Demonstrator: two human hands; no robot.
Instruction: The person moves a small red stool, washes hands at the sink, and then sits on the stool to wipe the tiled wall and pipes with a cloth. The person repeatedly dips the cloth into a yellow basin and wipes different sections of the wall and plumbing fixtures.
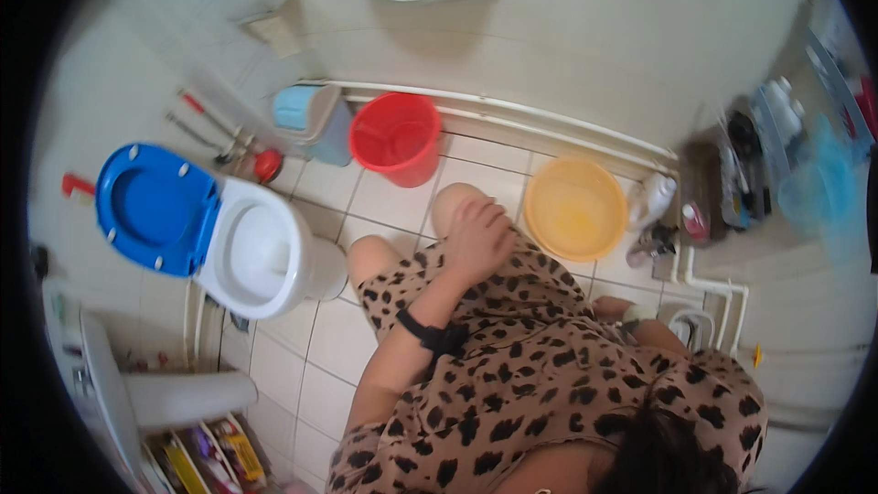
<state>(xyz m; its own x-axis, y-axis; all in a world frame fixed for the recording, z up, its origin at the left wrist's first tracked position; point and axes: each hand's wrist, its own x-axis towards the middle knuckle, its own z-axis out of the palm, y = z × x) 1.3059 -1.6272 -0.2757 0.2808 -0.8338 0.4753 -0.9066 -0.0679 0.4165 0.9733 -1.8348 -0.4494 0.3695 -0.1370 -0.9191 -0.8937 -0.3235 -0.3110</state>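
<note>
My left hand (477, 240) lies flat on my right knee, palm down, its fingers slightly apart and nothing in it. A dark band (432, 336) circles that wrist. My right hand (610, 307) hangs low beside my hip, partly hidden by the leopard-print garment (501, 384). Something pale (639, 314) shows at its wrist; I cannot tell what it is or whether the fingers hold anything. Ahead of my right side, an orange-yellow plastic basin (576, 209) sits on the tiled floor. A red bucket (396, 139) stands beyond my knees, apart from both hands.
To the left is a white toilet (257, 254) with its blue seat (158, 209) raised. A plunger (267, 165) and a lidded bin (329, 127) stand beside the wall pipes (514, 106). Bottles (651, 202) line the right wall. A pedestal washbasin (192, 398) is at lower left.
</note>
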